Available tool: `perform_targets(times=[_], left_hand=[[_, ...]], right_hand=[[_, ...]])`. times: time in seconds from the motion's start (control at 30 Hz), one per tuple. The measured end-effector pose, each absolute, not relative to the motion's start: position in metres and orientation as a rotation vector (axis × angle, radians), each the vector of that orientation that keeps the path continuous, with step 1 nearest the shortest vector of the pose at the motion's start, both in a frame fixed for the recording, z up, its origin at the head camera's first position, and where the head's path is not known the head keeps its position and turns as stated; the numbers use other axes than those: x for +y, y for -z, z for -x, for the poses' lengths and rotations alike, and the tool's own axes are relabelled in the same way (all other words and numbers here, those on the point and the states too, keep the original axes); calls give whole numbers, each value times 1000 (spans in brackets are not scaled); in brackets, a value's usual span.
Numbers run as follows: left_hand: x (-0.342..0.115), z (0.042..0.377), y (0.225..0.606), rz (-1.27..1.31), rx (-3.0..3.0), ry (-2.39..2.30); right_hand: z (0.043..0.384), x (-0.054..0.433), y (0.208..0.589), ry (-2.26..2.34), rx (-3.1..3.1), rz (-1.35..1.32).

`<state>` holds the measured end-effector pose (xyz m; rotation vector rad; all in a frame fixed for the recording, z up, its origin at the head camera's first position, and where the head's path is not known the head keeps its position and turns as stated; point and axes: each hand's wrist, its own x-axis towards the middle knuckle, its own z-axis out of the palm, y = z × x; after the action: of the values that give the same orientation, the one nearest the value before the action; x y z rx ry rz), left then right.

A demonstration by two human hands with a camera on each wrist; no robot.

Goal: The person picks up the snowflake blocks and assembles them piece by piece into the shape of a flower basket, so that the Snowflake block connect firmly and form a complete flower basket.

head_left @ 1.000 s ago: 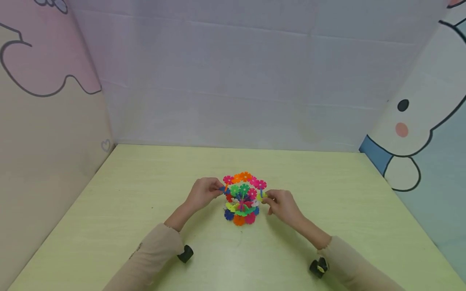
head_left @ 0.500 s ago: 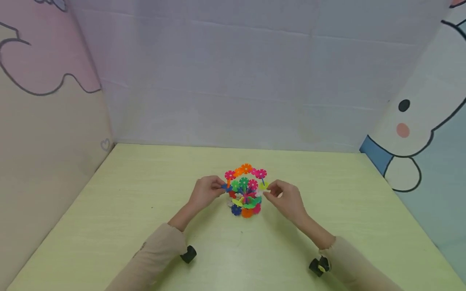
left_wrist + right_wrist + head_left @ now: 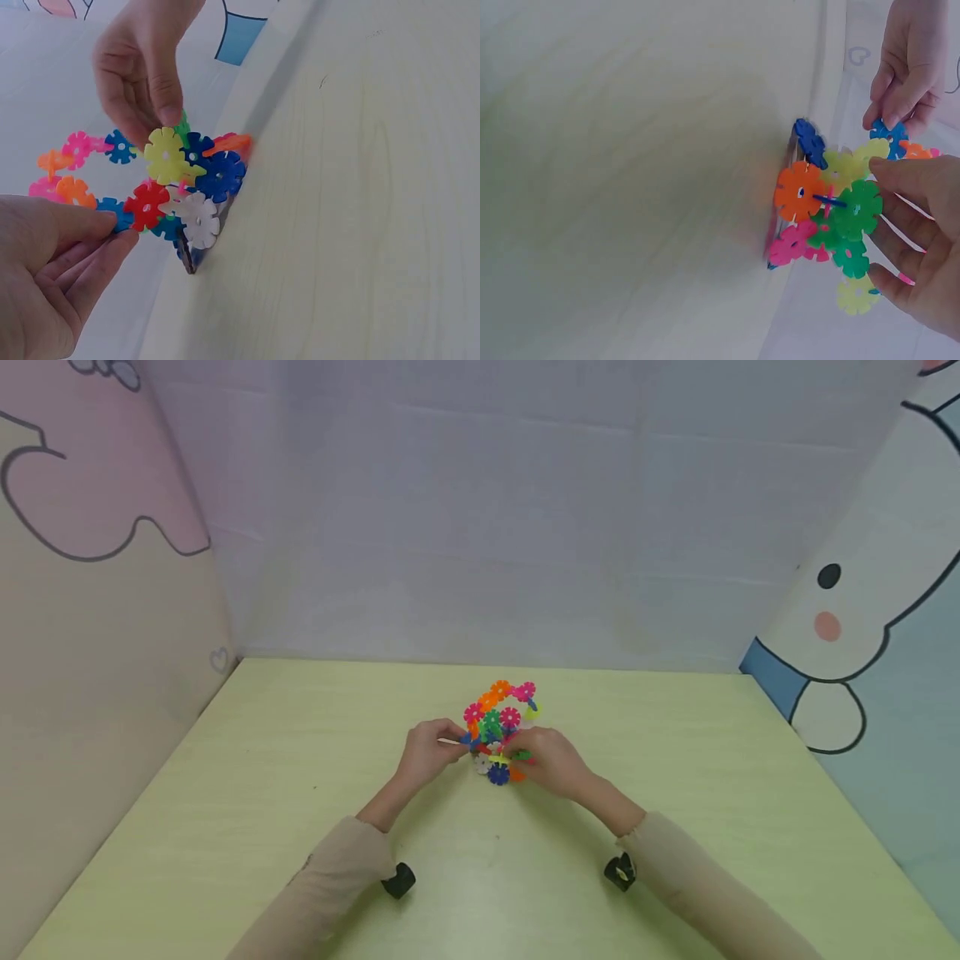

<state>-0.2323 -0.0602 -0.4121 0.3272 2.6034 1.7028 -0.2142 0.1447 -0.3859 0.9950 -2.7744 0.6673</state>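
Observation:
A basket-like build of bright flower-shaped interlocking plastic discs (image 3: 492, 720) stands on the table, with an arched orange and pink handle above. My left hand (image 3: 429, 752) pinches a blue disc (image 3: 112, 215) at the left foot of that arch. Across the front of the build reaches my right hand (image 3: 551, 762), its fingertips around the green discs (image 3: 857, 210) and against a yellow disc (image 3: 165, 155). In the head view this hand hides part of the front and right side. White, dark blue and orange discs show low on the build.
The pale wooden table (image 3: 300, 827) spreads around the build. A grey-white cloth wall (image 3: 450, 527) rises behind, with cartoon-printed panels on both sides. A black wrist device (image 3: 399, 881) hangs below the left sleeve, another black device (image 3: 620, 872) below the right.
The build has turned and shifted slightly away from me. My right hand has left the yellow disc at the handle's right foot and moved left to the front discs. My left hand keeps its pinch.

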Motion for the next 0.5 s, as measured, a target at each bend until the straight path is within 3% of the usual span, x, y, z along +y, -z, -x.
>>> perform_targets(times=[0.33,0.5], left_hand=[[-56,234,412,-243,2555,-1804],[-53,235,414,-263,2519,-1852]], right_hand=[[221,112,394,-816,-2896,-622],[224,111,396,-803,-2872,-597]])
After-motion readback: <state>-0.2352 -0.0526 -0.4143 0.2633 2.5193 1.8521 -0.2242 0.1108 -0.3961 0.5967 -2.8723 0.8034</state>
